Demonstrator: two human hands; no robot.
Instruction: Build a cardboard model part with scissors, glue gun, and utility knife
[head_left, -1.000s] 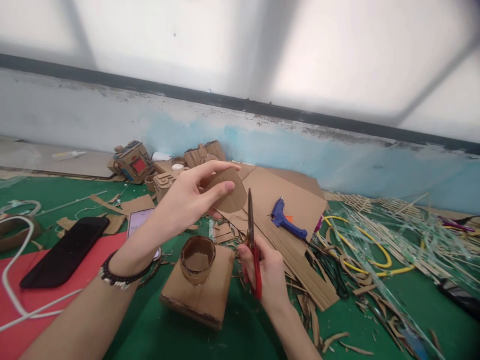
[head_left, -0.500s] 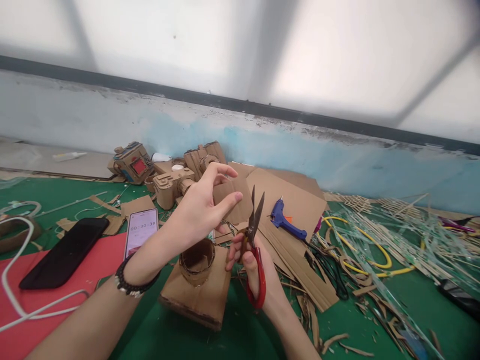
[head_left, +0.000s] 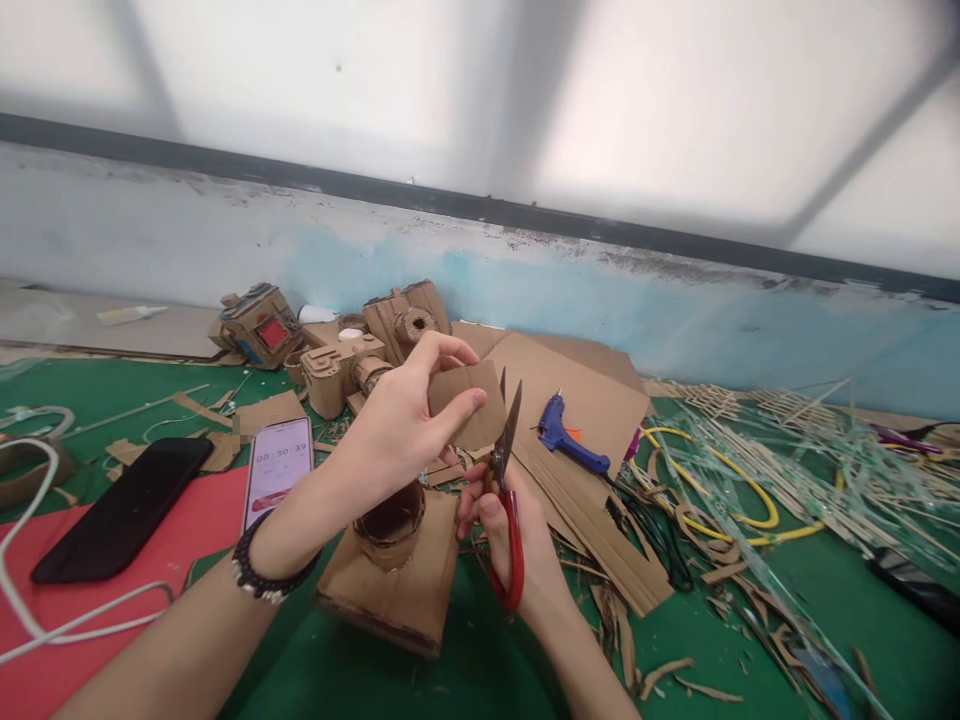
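Observation:
My left hand (head_left: 401,425) pinches a small brown cardboard piece (head_left: 472,400) above the green mat, thumb in front and fingers behind. My right hand (head_left: 514,545) grips red-handled scissors (head_left: 508,500); the blades point up and stand slightly apart at the right edge of the cardboard piece. Below my hands stands a cardboard block with a short cardboard ring (head_left: 390,525) on top.
A lit phone (head_left: 276,470) and a dark phone (head_left: 124,508) lie on a red sheet at left with a white cable. Cardboard models (head_left: 259,322) stand by the wall. A blue glue gun (head_left: 566,445) lies on cardboard sheets; sticks, yellow tubing and scraps crowd the right.
The scissors went from shut and upright to blades parted against the cardboard piece. My left hand turned the piece and drew it a little lower, closer to the blades.

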